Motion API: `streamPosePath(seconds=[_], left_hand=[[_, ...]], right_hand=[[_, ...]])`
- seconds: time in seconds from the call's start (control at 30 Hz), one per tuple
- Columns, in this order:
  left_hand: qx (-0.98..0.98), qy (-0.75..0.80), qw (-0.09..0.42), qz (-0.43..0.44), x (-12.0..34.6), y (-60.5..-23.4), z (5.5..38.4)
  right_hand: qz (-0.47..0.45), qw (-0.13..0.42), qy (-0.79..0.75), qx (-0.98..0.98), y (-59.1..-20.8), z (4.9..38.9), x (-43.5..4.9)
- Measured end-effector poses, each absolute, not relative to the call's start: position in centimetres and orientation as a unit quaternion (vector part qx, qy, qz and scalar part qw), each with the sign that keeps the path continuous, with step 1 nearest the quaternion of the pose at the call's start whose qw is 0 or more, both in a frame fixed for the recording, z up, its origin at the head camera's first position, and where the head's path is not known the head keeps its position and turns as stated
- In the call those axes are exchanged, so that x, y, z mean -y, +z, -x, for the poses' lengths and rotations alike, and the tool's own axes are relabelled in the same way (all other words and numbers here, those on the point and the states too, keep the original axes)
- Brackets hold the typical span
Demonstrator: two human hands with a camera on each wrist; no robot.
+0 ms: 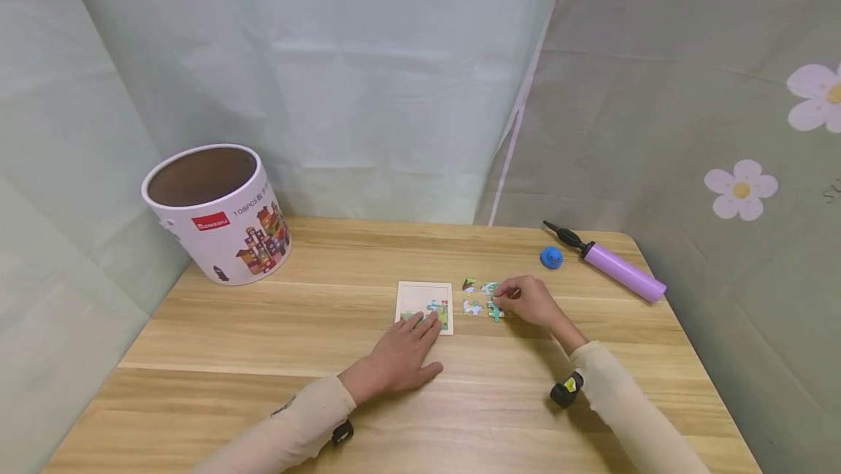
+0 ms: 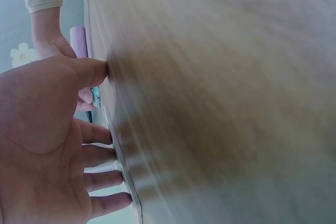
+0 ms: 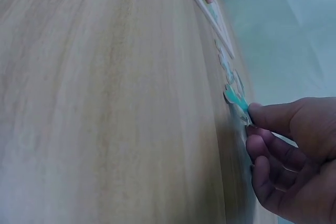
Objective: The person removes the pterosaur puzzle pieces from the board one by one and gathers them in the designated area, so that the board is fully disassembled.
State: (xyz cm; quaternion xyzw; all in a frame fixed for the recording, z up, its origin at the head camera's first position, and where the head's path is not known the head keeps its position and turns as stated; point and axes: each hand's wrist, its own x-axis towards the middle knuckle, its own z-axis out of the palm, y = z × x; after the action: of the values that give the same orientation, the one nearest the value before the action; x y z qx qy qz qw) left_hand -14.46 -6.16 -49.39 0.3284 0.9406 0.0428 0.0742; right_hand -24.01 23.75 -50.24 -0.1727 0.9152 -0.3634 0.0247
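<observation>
A small puzzle board with a pale frame lies on the table, some green and blue pieces set in its lower part. My left hand rests its straight, spread fingertips on the board's near part and covers some of it. To the right of the board lie several loose jigsaw pieces. With thumb and fingers my right hand pinches a teal-green puzzle piece at its edge; the piece appears slightly tilted in the right wrist view. The left palm fills the left side of the left wrist view.
A white printed bucket stands at the table's far left. Toward the back right are a small blue toy figure and a purple hand pump with a black nozzle. Curtains hang behind the wooden table.
</observation>
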Motion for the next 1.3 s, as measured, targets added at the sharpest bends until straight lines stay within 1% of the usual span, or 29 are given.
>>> streamPosePath(seconds=[0.2,0.37,0.67,0.97,1.2,1.3], left_hand=[[-0.941,0.042,0.071,-0.33,6.2,-49.3,14.4],[-0.94,0.04,0.068,-0.332,6.2,-49.3,14.3],[-0.939,0.041,0.04,-0.34,6.2,-49.3,14.3],[-0.938,0.029,0.043,-0.342,6.4,-49.3,13.8],[-0.936,0.019,0.04,-0.35,6.7,-49.5,13.4],[-0.935,0.022,0.04,-0.352,6.8,-49.5,13.4]], right_hand=[[0.17,0.03,-0.358,-0.918,-50.3,24.1,-23.7],[0.173,0.023,-0.348,-0.921,-49.8,24.4,-23.4],[0.205,0.01,-0.338,-0.918,-48.1,24.6,-21.6],[0.236,0.034,-0.357,-0.903,-48.0,24.9,-18.4],[0.269,0.055,-0.346,-0.897,-48.7,25.4,-16.3],[0.282,0.056,-0.34,-0.895,-49.1,25.5,-15.6]])
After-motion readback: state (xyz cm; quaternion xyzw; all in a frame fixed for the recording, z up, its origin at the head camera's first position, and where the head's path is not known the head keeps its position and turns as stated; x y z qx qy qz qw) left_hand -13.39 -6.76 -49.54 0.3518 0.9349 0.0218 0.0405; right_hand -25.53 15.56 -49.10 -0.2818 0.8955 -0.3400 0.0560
